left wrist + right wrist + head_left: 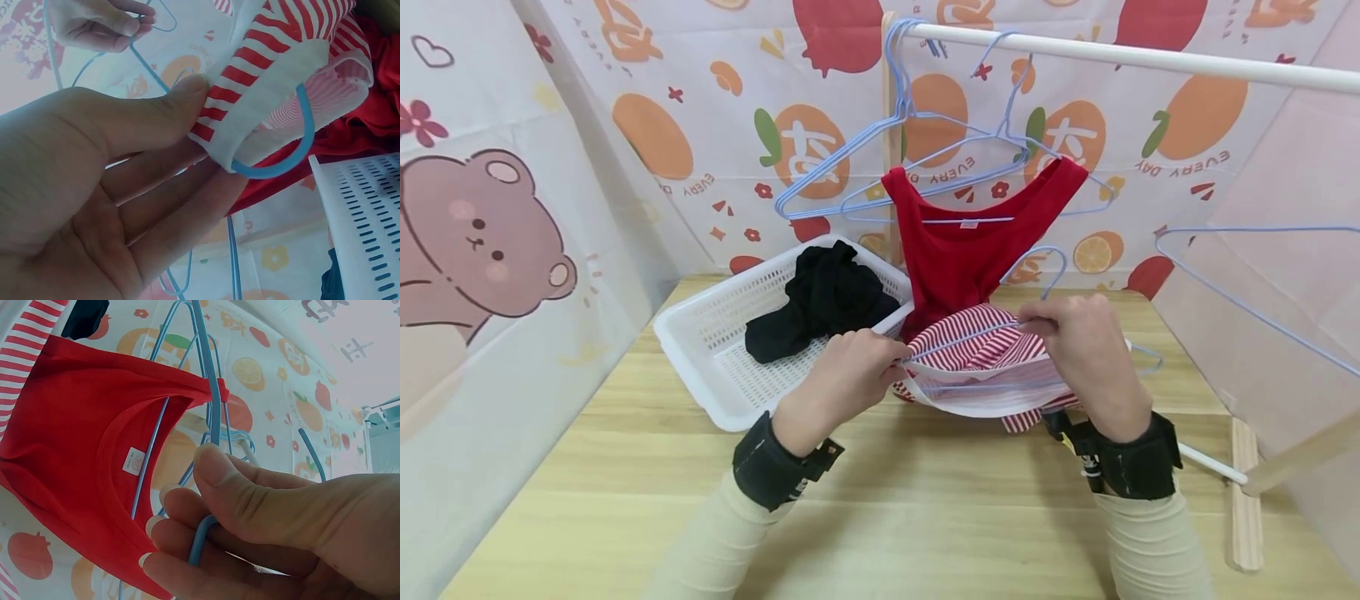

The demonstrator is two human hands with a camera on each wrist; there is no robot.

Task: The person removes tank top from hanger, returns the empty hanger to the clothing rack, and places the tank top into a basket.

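A red-and-white striped garment with a white border lies over the table, a blue wire hanger running through its opening. My left hand pinches the garment's white-edged strap between thumb and fingers. There the hanger's rounded end pokes out past the cloth in the left wrist view. My right hand grips the same hanger near its hook, thumb pressed on the wire. Right behind the striped garment hangs a red tank top on another blue hanger.
On the left stands a white perforated basket with black clothing in it. Several blue hangers hang from the white rail above. Another hanger is at the right, above the rack's wooden foot.
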